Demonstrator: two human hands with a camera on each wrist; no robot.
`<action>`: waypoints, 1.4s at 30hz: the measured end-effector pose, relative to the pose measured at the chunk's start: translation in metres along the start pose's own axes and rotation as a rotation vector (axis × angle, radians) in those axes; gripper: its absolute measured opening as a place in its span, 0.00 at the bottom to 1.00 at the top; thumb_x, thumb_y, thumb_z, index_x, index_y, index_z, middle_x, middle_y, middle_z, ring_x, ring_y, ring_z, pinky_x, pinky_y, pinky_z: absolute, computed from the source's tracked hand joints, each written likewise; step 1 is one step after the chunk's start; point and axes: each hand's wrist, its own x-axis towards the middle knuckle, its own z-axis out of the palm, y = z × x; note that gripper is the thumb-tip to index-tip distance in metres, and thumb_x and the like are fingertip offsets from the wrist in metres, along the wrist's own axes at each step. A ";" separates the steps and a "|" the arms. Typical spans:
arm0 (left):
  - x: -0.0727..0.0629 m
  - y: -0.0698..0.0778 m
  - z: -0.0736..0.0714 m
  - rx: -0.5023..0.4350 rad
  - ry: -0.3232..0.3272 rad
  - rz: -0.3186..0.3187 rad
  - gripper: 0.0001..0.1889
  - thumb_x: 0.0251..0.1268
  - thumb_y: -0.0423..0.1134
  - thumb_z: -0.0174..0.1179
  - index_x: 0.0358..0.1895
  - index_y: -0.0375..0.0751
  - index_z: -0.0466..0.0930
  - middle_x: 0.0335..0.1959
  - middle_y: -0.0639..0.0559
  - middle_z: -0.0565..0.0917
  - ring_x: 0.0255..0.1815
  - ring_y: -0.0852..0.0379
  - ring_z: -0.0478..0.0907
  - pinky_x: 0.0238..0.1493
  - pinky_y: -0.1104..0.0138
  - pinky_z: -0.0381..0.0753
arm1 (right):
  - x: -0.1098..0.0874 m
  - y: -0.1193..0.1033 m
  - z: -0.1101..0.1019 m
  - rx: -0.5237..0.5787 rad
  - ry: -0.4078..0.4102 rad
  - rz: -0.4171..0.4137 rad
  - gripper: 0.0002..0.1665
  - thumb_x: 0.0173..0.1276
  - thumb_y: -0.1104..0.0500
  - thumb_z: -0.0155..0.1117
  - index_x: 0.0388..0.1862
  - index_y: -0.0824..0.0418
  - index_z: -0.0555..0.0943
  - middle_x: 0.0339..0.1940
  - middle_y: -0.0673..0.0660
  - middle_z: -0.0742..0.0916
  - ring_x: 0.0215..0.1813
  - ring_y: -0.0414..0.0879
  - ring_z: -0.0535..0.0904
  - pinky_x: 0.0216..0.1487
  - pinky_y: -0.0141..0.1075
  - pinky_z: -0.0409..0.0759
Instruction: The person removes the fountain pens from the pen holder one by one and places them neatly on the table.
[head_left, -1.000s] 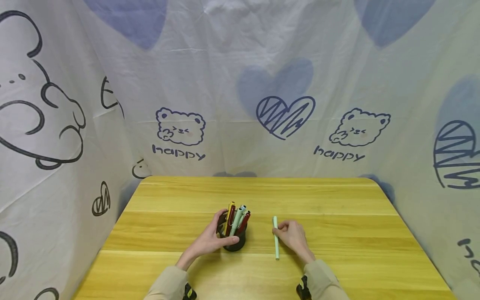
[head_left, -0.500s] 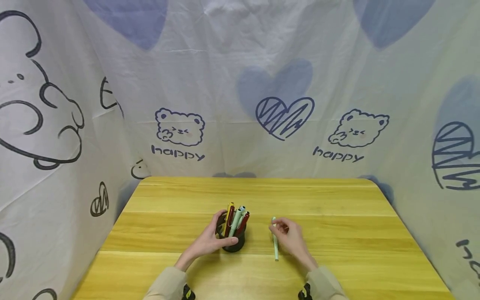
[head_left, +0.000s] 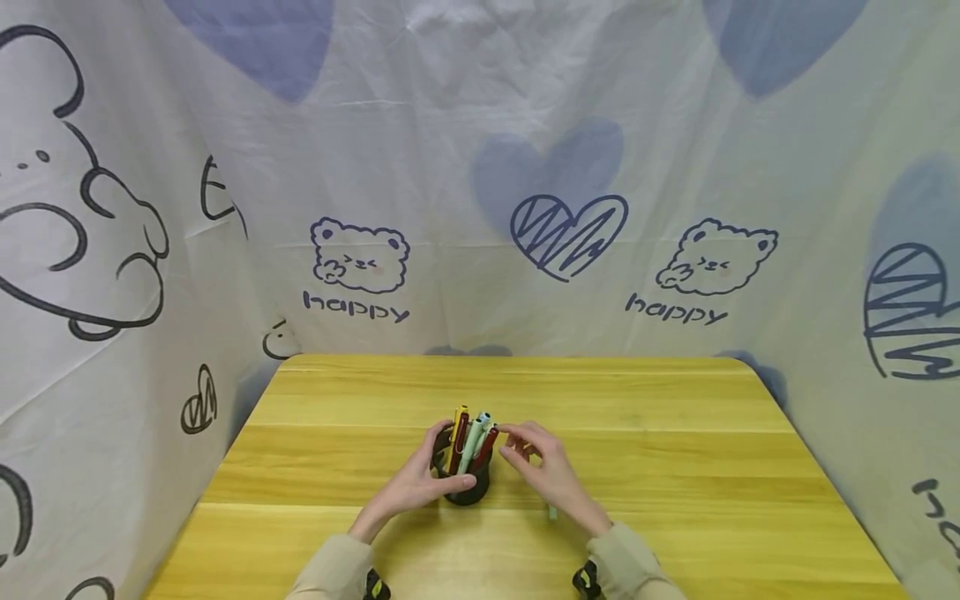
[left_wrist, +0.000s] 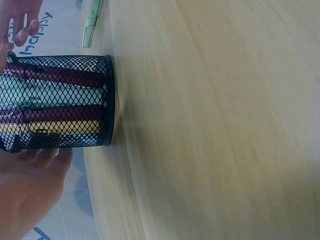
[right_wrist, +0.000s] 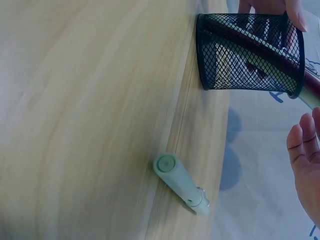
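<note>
My left hand (head_left: pixel 416 482) grips a black mesh pen cup (head_left: pixel 468 493), thumb on the near side and fingers around its far left side. Inside the cup stand a yellow pen (head_left: pixel 454 446), dark red pens (head_left: pixel 487 446), a pale green pen (head_left: pixel 471 446) and a light blue-tipped one. Beside the cup's right rim is my right hand (head_left: pixel 551 477), its fingers loosely bent near the dark red pen's top and apparently holding nothing. A pale green pen (right_wrist: pixel 180 181) lies on the table below the right hand; in the head view that hand covers most of it.
The wooden table (head_left: pixel 300 467) has its far edge against a white cloth backdrop (head_left: pixel 450 183) printed with hearts and bears. Cloth also hangs along the left and right sides. A dark strap (head_left: pixel 587 581) sits at my right wrist.
My right hand has let go of the pale green pen and moved left to the cup's side. That pen stays on the table. The left hand and the cup hold their place.
</note>
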 end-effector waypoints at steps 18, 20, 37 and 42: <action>0.001 0.000 0.000 -0.016 0.000 0.011 0.53 0.61 0.52 0.71 0.81 0.48 0.44 0.78 0.36 0.61 0.77 0.37 0.61 0.73 0.35 0.64 | 0.008 -0.004 0.004 -0.095 -0.006 -0.049 0.18 0.68 0.65 0.68 0.56 0.65 0.84 0.37 0.56 0.85 0.35 0.37 0.78 0.34 0.30 0.82; 0.001 -0.001 0.000 -0.009 0.003 0.011 0.54 0.60 0.52 0.71 0.81 0.46 0.44 0.77 0.36 0.62 0.77 0.36 0.61 0.72 0.35 0.64 | 0.009 -0.005 0.005 -0.089 -0.009 -0.037 0.17 0.68 0.65 0.68 0.55 0.65 0.84 0.37 0.56 0.86 0.35 0.37 0.78 0.34 0.30 0.83; 0.002 -0.001 0.000 -0.008 0.016 0.008 0.53 0.59 0.52 0.72 0.81 0.47 0.46 0.78 0.35 0.61 0.78 0.35 0.60 0.72 0.35 0.63 | 0.019 -0.013 0.009 -0.047 -0.152 0.121 0.12 0.64 0.60 0.73 0.43 0.64 0.85 0.29 0.55 0.84 0.28 0.33 0.73 0.29 0.26 0.76; 0.002 -0.001 0.001 0.002 0.023 0.003 0.53 0.59 0.52 0.72 0.81 0.49 0.46 0.78 0.36 0.61 0.78 0.36 0.60 0.73 0.36 0.63 | 0.018 -0.012 0.011 -0.088 -0.183 0.136 0.07 0.64 0.59 0.73 0.37 0.61 0.85 0.27 0.54 0.84 0.26 0.32 0.71 0.27 0.25 0.72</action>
